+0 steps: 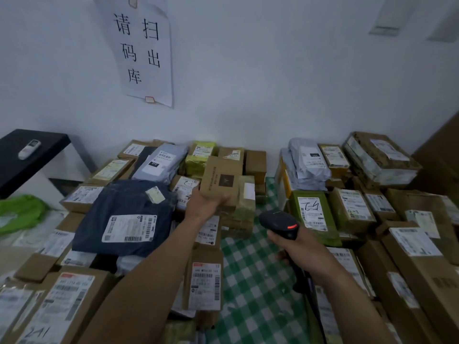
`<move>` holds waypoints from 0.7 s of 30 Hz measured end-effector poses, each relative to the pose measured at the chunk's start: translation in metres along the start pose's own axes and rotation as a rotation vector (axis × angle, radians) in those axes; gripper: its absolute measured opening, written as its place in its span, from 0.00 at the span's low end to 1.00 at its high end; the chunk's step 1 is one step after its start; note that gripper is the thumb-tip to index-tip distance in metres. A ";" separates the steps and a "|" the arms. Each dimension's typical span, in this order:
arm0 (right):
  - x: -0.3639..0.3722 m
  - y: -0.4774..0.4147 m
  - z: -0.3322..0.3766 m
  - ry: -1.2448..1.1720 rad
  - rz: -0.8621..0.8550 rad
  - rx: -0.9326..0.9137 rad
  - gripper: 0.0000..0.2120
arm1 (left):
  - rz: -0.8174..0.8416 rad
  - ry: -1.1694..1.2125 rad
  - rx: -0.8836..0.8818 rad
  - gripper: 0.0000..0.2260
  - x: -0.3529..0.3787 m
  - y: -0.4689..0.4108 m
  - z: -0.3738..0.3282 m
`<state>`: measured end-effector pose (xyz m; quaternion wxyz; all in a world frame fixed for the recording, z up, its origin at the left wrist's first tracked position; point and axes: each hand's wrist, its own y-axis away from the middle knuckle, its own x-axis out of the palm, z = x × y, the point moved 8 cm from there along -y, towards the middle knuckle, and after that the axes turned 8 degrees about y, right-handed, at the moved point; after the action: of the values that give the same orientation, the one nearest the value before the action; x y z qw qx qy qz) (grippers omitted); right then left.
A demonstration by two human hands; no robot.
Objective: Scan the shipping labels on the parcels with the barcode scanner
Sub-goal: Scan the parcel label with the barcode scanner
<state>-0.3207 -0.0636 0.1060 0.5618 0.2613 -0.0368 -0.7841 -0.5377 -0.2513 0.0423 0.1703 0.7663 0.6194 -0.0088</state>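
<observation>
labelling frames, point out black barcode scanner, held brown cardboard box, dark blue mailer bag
black barcode scanner [275,219], head view, its head
held brown cardboard box [221,178], head view, printed face
dark blue mailer bag [124,199], head view, bare plastic

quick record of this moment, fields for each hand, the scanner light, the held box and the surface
left hand: holds a small brown cardboard box by its near end
right hand: grips the barcode scanner by its handle
scanner light: red, lit
box face: printed logo shows, no shipping label visible
surface: green checked cloth between labelled parcels
</observation>
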 end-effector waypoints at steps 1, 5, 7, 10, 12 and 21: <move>0.000 0.000 0.001 -0.001 -0.004 0.001 0.19 | 0.001 0.000 0.020 0.29 0.000 0.001 0.001; 0.001 0.001 0.004 -0.015 -0.007 -0.010 0.19 | -0.106 0.097 0.048 0.22 -0.011 0.006 0.006; 0.000 0.000 0.003 -0.030 -0.013 -0.019 0.19 | -0.134 0.148 0.039 0.20 -0.015 0.007 0.006; 0.000 0.001 0.003 -0.056 -0.022 -0.036 0.18 | -0.139 0.169 0.049 0.19 -0.018 0.010 0.006; 0.000 0.001 0.002 -0.075 -0.035 -0.053 0.19 | -0.131 0.195 0.077 0.18 -0.019 0.019 0.001; -0.019 0.011 0.012 -0.298 -0.240 -0.180 0.19 | 0.099 0.613 -0.003 0.26 0.031 0.116 -0.001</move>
<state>-0.3121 -0.0532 0.1270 0.4739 0.0936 -0.0180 -0.8754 -0.4201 -0.2422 0.0650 -0.0232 0.7622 0.6038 0.2322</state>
